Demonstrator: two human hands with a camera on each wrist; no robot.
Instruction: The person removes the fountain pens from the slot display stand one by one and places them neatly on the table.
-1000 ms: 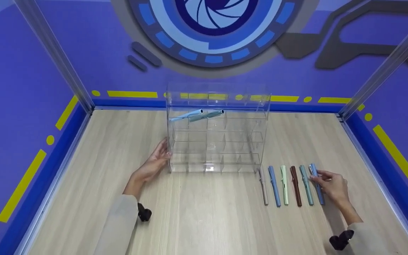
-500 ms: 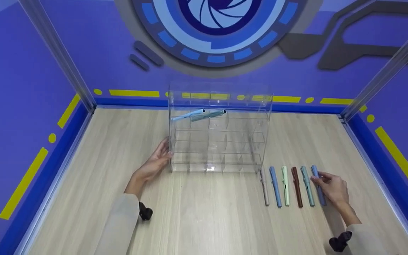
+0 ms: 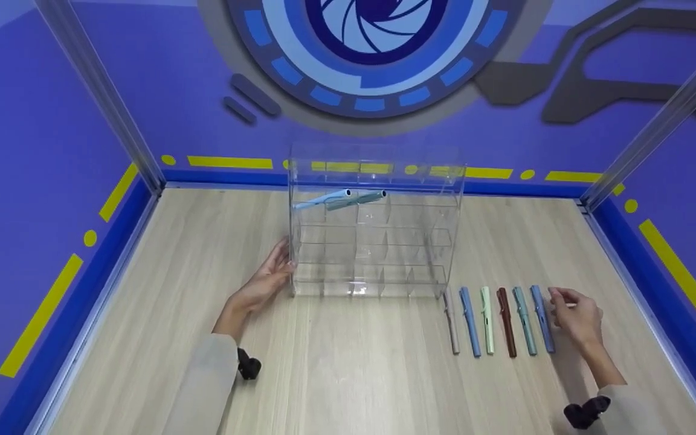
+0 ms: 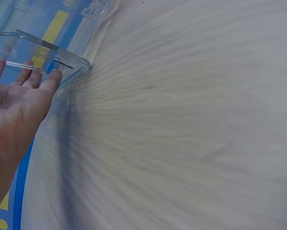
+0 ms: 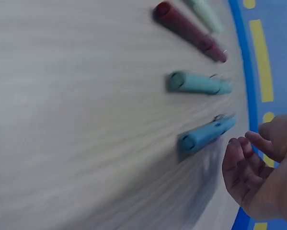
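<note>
A clear acrylic display rack [image 3: 372, 290] stands at mid-table. My left hand [image 3: 261, 283] rests against its left side, fingers extended; in the left wrist view that hand [image 4: 18, 105] touches the clear panel [image 4: 71, 62]. Beside the rightmost blue pen [image 3: 542, 319], my right hand [image 3: 579, 317] hovers with loosely bent fingers and nothing in them. Its thumb and fingertips lie just off that blue pen [image 5: 208, 135] in the right wrist view. Leftward in the row lie a teal pen [image 3: 524, 320], a brown pen [image 3: 506, 322] and a pale green pen [image 3: 487, 320].
Another blue pen [image 3: 470, 321] and a greyish pen [image 3: 451, 323] end the row near the rack's corner. In an upper tier of the rack lie a light blue pen [image 3: 324, 199] and a teal pen [image 3: 357, 200]. Blue-purple printed walls with metal posts [image 3: 103, 96] enclose the table.
My right hand has let go of the rightmost blue pen and moved slightly right, off it. That pen now lies in the row. My left hand has stayed at the rack.
</note>
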